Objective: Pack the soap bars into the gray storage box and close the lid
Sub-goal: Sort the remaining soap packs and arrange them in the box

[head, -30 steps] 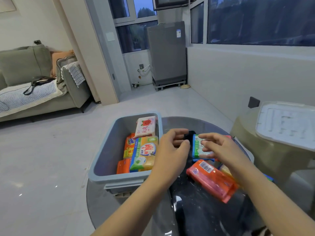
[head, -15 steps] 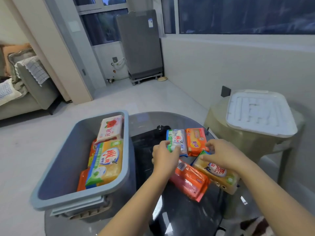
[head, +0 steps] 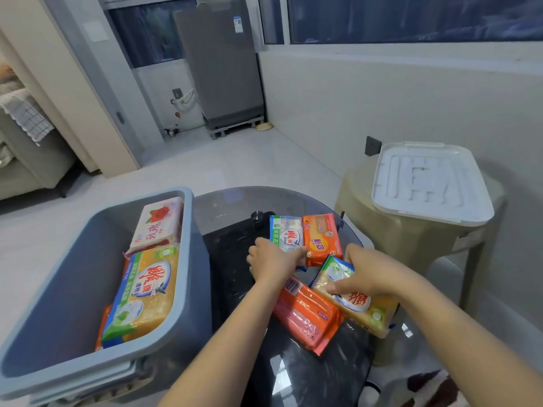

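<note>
Soap bars in printed wrappers are divided between two places. Three are seen inside the gray storage box (head: 88, 277): a white bar with a red rose print (head: 158, 223) against the far right inner wall, a large yellow bar (head: 147, 292) lying along the right wall nearer the camera, and an orange bar (head: 101, 333) partly covered beneath it. The box is open and is set at the left edge of the round glass worktop (head: 235, 207), overhanging it.

Four bars are laid on the worktop to the right of the box. A white-and-blue bar (head: 286, 232) and a small orange bar (head: 321, 237) lie side by side, touching, toward the far edge. A long orange bar (head: 308, 315) and a yellow bar with a blue edge (head: 358, 304) lie nearer the camera, touching each other.

The left hand (head: 273, 261) is closed over the near end of the white-and-blue bar, with the fingers wrapped round its lower edge. The right hand (head: 367, 270) is placed on top of the yellow bar with a blue edge, fingers curled down over it and the thumb pressed on its wrapper; a grasp is formed on that bar.

The white lid (head: 429, 183) is kept apart from the box, laid flat on a beige stool (head: 370, 224) just beyond the right edge of the worktop.
</note>
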